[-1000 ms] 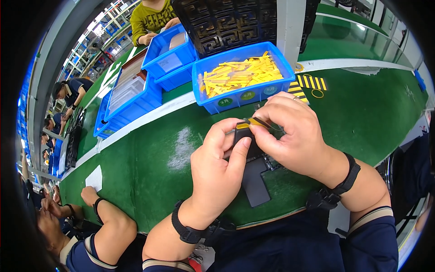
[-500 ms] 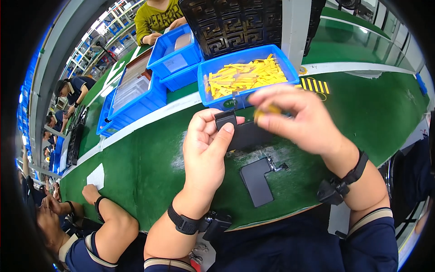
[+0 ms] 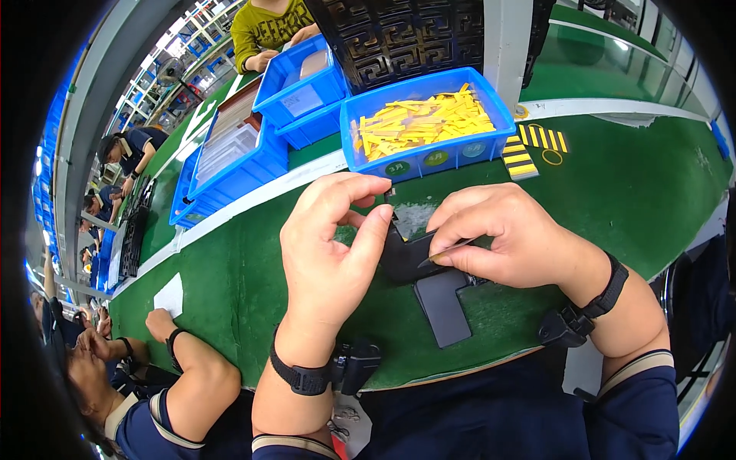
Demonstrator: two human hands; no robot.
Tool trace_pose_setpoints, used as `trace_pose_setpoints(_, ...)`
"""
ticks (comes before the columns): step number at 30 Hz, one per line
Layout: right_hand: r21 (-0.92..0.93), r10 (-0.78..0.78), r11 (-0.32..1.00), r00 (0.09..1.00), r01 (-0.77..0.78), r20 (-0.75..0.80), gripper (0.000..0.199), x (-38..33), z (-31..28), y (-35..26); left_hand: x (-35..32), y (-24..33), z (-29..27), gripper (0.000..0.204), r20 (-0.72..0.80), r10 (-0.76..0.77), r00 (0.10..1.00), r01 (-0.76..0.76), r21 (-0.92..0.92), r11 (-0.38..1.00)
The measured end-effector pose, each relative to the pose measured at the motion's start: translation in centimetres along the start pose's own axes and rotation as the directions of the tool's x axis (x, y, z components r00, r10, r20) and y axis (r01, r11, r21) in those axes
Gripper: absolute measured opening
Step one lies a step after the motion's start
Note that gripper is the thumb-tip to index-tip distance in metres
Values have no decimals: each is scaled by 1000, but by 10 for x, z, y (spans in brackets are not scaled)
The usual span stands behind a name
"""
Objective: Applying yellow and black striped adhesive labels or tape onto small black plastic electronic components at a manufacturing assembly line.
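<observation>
A flat black L-shaped battery (image 3: pixel 410 257) with a small connector end is between my hands, just above the table. My left hand (image 3: pixel 330 238) pinches at its connector end, thumb and forefinger curled around the edge. My right hand (image 3: pixel 498 238) is closed over the battery's right part, gripping a thin strip (image 3: pixel 448 251) between thumb and fingers; most of the strip is hidden. Close below lies a second dark L-shaped battery (image 3: pixel 443 310), its upper end covered by the first battery and my right hand.
A blue bin (image 3: pixel 429 157) of yellow strips (image 3: pixel 422 123) stands beyond my hands. Yellow-and-black striped pieces (image 3: pixel 520 159) lie to its right. Blue bins (image 3: pixel 238 172) holding flat sheets stand left. At lower left, a co-worker's hand (image 3: pixel 159 326) touches white paper (image 3: pixel 169 295) on the green table (image 3: pixel 245 268).
My right hand has come down onto the battery with the strip. The battery is lower and turned, and my left hand has shifted left with its fingers less tightly wrapped.
</observation>
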State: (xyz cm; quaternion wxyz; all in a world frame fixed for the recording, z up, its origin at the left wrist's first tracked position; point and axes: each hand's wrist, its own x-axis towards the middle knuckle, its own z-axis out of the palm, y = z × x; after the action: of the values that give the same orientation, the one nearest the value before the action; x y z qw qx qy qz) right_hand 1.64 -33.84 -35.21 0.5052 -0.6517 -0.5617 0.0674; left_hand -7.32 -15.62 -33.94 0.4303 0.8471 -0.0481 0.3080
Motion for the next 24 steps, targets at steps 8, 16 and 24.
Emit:
trace_pose_setpoints(8, -14, -17, 1000, 999, 17, -42, 8, -1, 4, 2, 0, 3, -1, 15, 8, -151, 988, 151, -100, 983)
trace_pose_setpoints(16, -47, -6, 999, 997, 2, -72, 8, -2, 7, 0, -2, 3, -1, 11, 67, -307, 949, 314, -159, 936)
trace_pose_setpoints(24, -59, -14, 998, 996, 9, -83, 8, -1, 8, 1, -5, 1, 1, 10, 68, -351, 934, 356, -252, 900)
